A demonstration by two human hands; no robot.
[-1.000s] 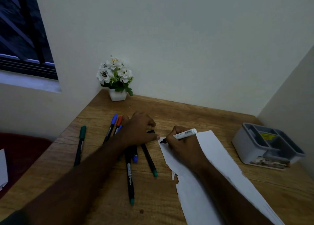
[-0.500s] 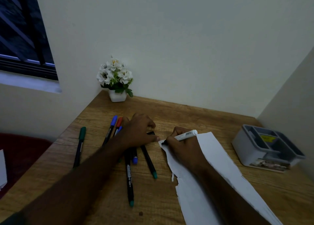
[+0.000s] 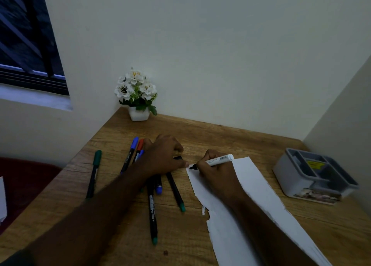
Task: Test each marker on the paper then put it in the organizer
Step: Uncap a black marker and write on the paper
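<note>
Lying apart at far left is a green marker [image 3: 94, 173]; the left hand [image 3: 162, 157] rests flat, fingers loose, over scattered markers [image 3: 152, 209], fingertip at the paper [image 3: 255, 187] corner; the right hand [image 3: 212, 172] grips a white marker [image 3: 217, 160], tip on the paper; the grey organizer [image 3: 291, 171] sits far right.

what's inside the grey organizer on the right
The grey organizer shows divided compartments and a yellow label in one. No markers are visible; the compartment floors near its front wall are hidden.

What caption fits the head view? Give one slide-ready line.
Right hand tests a white marker on the torn paper; left hand rests over spare markers; grey organizer waits.
</note>
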